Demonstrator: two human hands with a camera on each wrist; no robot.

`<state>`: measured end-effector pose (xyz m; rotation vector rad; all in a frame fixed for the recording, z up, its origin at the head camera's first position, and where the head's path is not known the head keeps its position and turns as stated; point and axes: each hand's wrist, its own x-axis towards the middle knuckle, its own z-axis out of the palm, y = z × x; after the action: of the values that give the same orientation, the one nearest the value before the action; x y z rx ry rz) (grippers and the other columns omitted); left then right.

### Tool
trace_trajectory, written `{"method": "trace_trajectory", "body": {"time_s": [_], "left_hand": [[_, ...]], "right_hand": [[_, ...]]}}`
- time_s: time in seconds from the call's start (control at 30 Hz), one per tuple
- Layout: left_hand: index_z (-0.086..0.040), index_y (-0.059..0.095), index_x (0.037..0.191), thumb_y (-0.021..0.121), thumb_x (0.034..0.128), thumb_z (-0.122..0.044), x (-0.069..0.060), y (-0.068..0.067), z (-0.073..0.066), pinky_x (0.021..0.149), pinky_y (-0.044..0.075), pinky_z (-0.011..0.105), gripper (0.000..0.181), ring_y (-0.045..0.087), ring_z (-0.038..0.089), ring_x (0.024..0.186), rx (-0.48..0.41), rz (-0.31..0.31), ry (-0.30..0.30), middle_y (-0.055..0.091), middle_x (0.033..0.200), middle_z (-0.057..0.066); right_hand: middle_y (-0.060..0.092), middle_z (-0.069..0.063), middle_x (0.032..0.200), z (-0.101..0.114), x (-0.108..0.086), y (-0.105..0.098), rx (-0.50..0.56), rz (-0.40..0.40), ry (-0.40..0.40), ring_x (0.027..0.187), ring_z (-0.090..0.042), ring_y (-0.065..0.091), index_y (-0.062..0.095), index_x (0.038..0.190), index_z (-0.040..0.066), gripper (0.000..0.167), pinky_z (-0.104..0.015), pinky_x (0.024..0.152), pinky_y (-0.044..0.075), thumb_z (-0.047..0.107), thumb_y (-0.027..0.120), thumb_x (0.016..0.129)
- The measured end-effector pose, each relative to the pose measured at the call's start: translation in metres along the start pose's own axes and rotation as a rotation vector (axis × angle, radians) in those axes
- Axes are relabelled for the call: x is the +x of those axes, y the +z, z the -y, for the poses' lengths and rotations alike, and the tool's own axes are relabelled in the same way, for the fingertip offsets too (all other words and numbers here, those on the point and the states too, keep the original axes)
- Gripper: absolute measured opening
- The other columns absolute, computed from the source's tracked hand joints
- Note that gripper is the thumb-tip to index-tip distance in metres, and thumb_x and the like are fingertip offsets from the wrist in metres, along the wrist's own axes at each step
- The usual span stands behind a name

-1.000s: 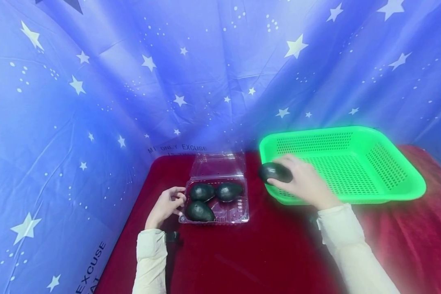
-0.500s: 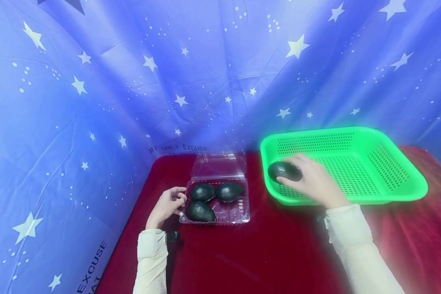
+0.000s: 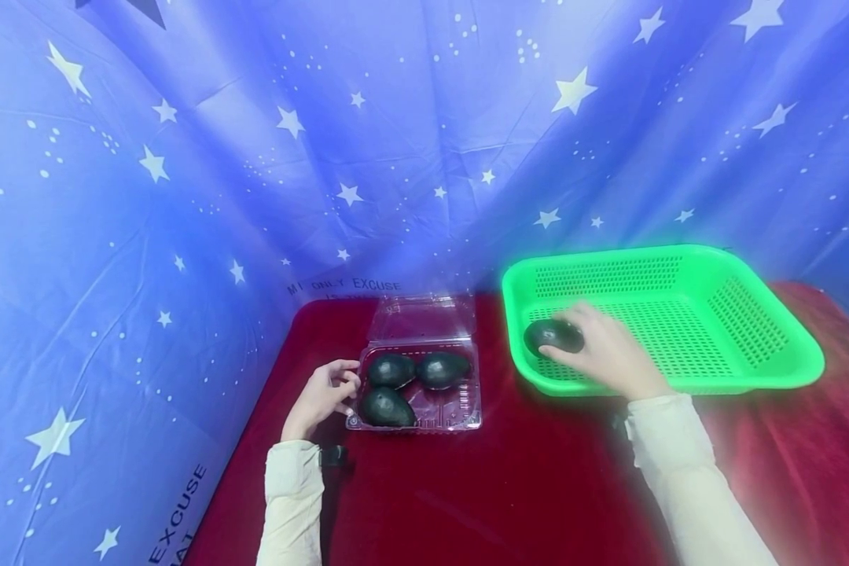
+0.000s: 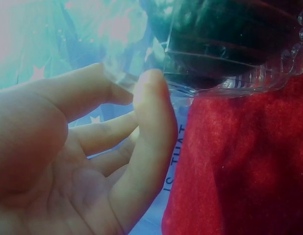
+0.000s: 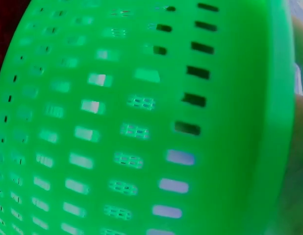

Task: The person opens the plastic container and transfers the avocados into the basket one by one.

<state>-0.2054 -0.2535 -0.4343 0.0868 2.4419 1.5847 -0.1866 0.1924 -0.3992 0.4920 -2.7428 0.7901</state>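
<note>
In the head view my right hand (image 3: 604,354) grips a dark green avocado (image 3: 550,338) inside the left end of a bright green perforated basket (image 3: 806,365). Most of the right wrist view is the basket's slotted wall (image 5: 141,117), which hides the avocado. My left hand (image 3: 320,397) pinches the left edge of a clear plastic clamshell box (image 3: 460,413), its lid tipped back. Several avocados fill part of the box, two along the back and one at front left. The left wrist view has my thumb and finger at the box's rim, the left hand (image 4: 92,152) below it.
Red cloth (image 3: 509,487) covers the table beneath the box and basket. A blue star-printed curtain (image 3: 410,118) hangs behind and to the left, close to the box's lid and the basket's back rim. A dark band sits at my left wrist.
My right hand has carried the avocado rightward from over the basket's left rim and lowered it into the basket. My left hand and the box have stayed in place.
</note>
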Motion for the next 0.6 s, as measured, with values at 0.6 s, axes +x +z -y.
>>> {"method": "trace_trajectory", "body": {"time_s": [0.6], "left_hand": [[0.01, 0.051, 0.134, 0.055, 0.0895, 0.007, -0.0013, -0.0008, -0.0024, 0.053, 0.059, 0.03, 0.045, 0.057, 0.016, 0.075, 0.003, 0.009, 0.009, 0.06, 0.098, 0.018]], "right_hand": [[0.066, -0.02, 0.118, -0.0099, -0.0005, 0.007, -0.042, 0.11, 0.049, 0.108, -0.037, 0.062, 0.063, 0.124, -0.003, 0.055, -0.056, 0.09, 0.053, 0.033, 0.077, 0.085]]}}
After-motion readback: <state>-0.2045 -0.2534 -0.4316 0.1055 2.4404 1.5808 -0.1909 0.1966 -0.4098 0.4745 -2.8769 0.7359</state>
